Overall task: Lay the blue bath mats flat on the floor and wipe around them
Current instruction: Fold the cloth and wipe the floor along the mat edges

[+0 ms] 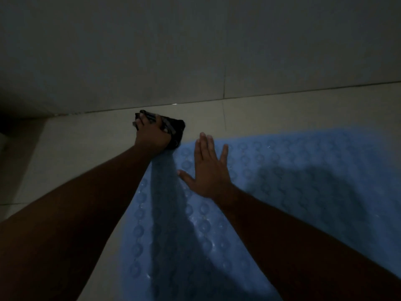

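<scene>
mat (282,181) cropped, left hand (152,135) hiding cloth (173,129)

In my head view, the pale tiled floor (71,148) fills the middle and left of the frame, meeting a tiled wall (195,51) along a dark grout seam. A blue bath mat (282,170), dotted with round suction cups, lies flat across the lower right. A dark cloth (173,129) rests on the tile just beyond the mat's upper-left corner.
</scene>
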